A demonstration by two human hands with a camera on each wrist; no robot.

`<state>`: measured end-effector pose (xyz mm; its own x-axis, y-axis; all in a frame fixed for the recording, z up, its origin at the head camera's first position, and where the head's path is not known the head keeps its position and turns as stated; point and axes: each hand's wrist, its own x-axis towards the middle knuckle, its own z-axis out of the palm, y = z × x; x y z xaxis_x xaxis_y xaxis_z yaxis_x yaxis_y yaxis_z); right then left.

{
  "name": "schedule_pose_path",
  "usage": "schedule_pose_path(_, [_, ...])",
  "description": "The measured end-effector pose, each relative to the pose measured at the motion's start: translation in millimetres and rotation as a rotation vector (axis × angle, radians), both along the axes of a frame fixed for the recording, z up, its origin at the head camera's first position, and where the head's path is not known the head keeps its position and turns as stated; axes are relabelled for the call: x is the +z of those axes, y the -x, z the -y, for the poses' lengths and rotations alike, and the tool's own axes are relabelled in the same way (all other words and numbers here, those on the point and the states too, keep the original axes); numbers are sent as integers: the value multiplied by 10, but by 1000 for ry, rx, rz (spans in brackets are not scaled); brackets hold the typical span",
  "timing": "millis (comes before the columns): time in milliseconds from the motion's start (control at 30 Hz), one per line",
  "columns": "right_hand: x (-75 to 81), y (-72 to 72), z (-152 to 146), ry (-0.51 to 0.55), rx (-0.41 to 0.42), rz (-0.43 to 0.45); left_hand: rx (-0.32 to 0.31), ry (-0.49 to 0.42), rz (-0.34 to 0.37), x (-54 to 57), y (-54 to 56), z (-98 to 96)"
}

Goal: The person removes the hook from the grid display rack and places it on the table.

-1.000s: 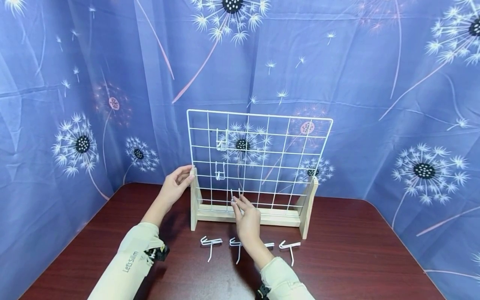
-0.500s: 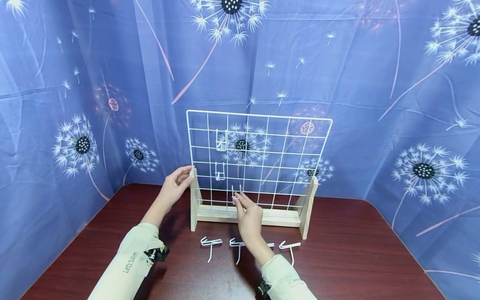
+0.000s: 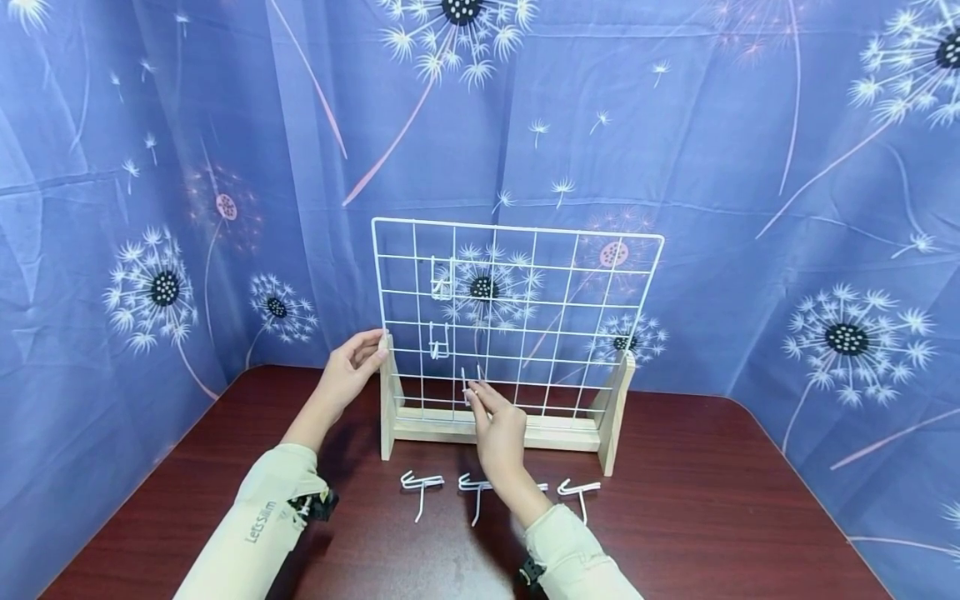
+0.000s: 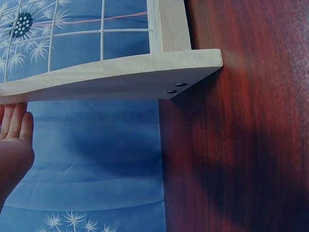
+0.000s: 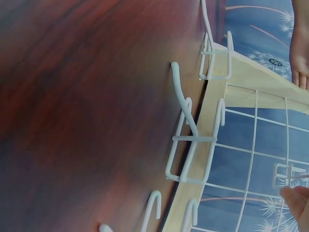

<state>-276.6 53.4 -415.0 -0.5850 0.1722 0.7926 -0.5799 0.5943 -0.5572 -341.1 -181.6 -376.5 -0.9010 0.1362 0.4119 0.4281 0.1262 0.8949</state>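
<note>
A white wire grid panel (image 3: 551, 307) stands upright in a pale wooden stand (image 3: 498, 432). My left hand (image 3: 348, 371) grips the top of the stand's left upright (image 4: 111, 68). Its lower fingers show beneath the board's edge in the left wrist view. My right hand (image 3: 501, 433) pinches a white wire hook (image 5: 282, 176) at the lower part of the grid, left of the middle. Two prongs of this hook point up above the fingertips. Higher on the grid, a hook (image 3: 441, 289) hangs above another hook (image 3: 438, 348).
Several white hooks lie in a row on the dark red wooden table (image 3: 705, 500) before the stand, among them a left hook (image 3: 422, 483) and a right hook (image 3: 579, 489). The right forearm partly covers one. A blue dandelion-print curtain (image 3: 720, 317) surrounds the table.
My right hand has lifted the hook slightly up along the grid. The left hand stays at the left upright, and the hooks on the table have not moved.
</note>
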Motion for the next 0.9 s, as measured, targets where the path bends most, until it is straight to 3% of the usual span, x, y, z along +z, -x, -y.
schedule_pose_path(233, [30,-21,-36,-30,11,10,-1,2,23,45,-22,-11])
schedule_pose_path(600, [40,-71,-75,-54,46,-21,4,6,3,-10,14,6])
schedule_pose_path(900, [57,-100,-136,-88,22,-38,-6,-16,6,-9,9,-4])
